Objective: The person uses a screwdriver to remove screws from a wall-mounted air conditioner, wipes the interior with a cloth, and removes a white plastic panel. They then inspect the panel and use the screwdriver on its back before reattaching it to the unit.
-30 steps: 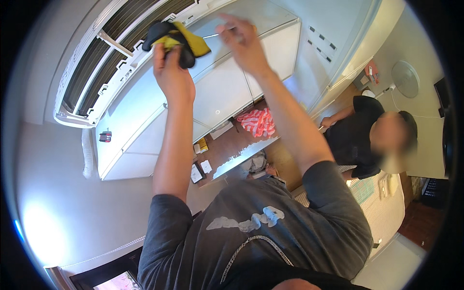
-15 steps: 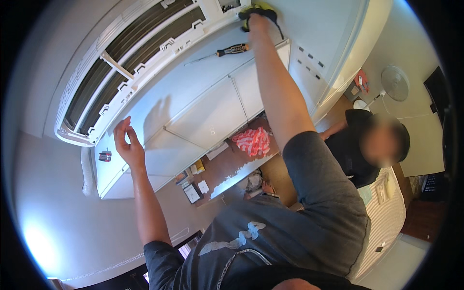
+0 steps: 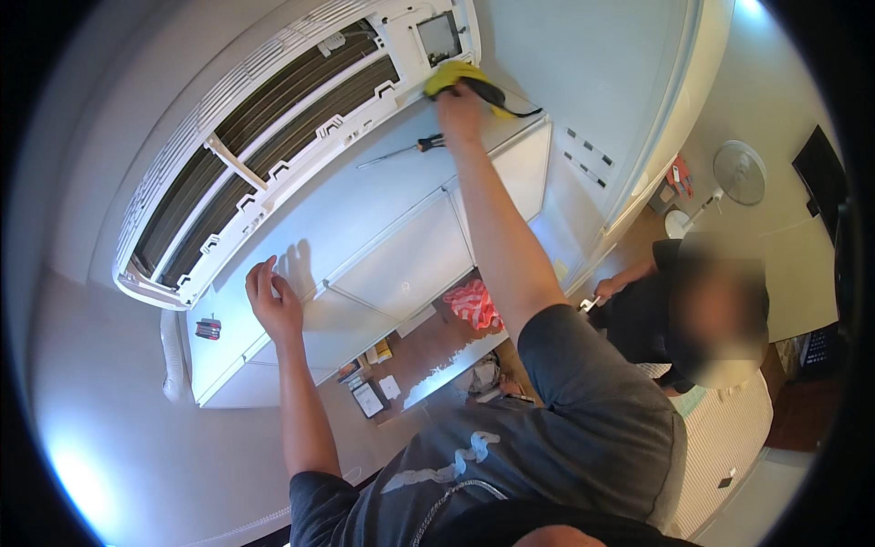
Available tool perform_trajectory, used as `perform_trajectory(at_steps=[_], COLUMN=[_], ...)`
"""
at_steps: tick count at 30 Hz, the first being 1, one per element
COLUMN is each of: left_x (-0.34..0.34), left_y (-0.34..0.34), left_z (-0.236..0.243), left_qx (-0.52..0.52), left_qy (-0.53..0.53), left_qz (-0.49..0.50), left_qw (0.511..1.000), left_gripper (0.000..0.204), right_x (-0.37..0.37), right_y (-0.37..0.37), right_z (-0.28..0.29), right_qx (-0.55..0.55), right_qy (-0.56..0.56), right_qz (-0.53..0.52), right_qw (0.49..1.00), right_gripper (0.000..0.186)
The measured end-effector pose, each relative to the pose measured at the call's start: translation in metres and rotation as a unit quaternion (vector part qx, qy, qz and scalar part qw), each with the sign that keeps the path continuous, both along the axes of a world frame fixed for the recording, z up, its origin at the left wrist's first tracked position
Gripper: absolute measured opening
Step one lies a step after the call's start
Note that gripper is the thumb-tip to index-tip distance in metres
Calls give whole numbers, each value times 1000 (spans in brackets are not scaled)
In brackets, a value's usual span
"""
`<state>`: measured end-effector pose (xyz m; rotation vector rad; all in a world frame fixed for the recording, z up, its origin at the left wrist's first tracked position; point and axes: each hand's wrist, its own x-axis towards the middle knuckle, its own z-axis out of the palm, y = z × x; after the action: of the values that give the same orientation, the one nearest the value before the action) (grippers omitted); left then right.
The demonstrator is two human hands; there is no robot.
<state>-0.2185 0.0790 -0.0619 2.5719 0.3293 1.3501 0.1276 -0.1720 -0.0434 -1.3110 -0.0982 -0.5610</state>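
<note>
My right hand (image 3: 460,114) is closed on a soft yellow-and-black thing with a dark strap (image 3: 465,80), which rests at the far end of the white cabinet top (image 3: 360,187). Its exact kind does not show. A screwdriver (image 3: 401,151) with a dark handle lies on the cabinet just left of that hand. My left hand (image 3: 276,301) is over the cabinet's near part, holding nothing, with fingers bent and apart. Farther left on the same top sits a small red-and-black tool (image 3: 209,329). An opened white wall air conditioner (image 3: 301,150) hangs above, its dark slats exposed.
At the right stands a person (image 3: 638,310) in dark clothes, a small object in hand. A standing fan (image 3: 740,173) is behind them, and a bed (image 3: 729,438) is at lower right. A red-and-white striped cloth (image 3: 472,304) and small boxes are below the cabinet.
My right hand has drawn back slightly toward me on the yellow-and-black thing, and more of that thing shows. My left hand has moved right and down. The view has shifted.
</note>
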Motion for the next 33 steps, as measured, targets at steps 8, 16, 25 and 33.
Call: perform_trajectory(at_steps=[8, 16, 25, 33], left_x=[-1, -2, -3, -5], left_y=[-1, -1, 0, -3], left_z=[-1, -1, -1, 0], left_qx=[-19, -53, -37, -35], left_qy=[-6, -8, -28, -41], left_qz=[-2, 6, 3, 9], left_qw=[1000, 999, 999, 999], left_gripper=[31, 25, 24, 23], right_x=[-6, 14, 17, 51], right_y=[-6, 25, 4, -16], right_z=[19, 103, 107, 125], right_qx=[-186, -176, -253, -410], right_qy=[32, -174, -242, -156], right_qz=[-38, -86, -173, -209], right_qw=[981, 965, 921, 874], right_gripper=[31, 21, 41, 39])
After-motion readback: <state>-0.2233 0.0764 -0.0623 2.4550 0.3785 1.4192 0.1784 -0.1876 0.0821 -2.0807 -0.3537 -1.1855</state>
